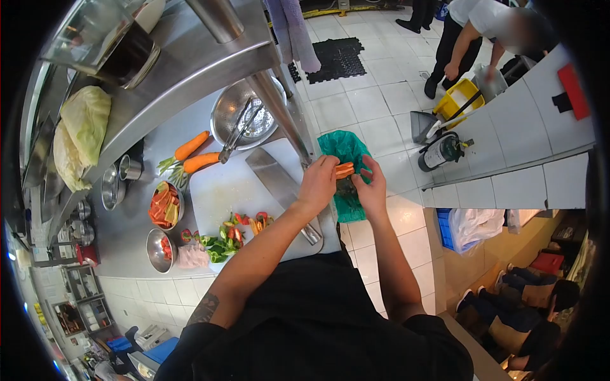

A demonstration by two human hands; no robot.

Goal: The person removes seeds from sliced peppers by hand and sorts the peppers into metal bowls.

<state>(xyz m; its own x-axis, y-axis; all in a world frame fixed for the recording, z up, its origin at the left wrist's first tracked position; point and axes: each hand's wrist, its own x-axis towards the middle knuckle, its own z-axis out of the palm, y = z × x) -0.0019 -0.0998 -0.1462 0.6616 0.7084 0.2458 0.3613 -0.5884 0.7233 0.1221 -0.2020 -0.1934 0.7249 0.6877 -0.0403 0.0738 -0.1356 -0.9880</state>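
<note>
My left hand (319,183) is closed on an orange vegetable piece (344,169), whose exact kind I cannot make out. Beside it, my right hand (373,188) has its thumb and fingers apart, close to the piece's end. Both hands are over a green plastic bag (351,211) beyond the counter's edge. Left of them, a cleaver (272,173) lies on a white cutting board (213,190), partly behind my left forearm. Cut green and red vegetables (225,242) sit at the board's near edge.
Carrots (191,147), a steel colander (222,117) with tongs (234,136) and a bowl of cut vegetables (165,206) stand on the counter. A steel post (277,114) rises near the board. Across the floor, a person (473,32) bends near a yellow bucket (459,98).
</note>
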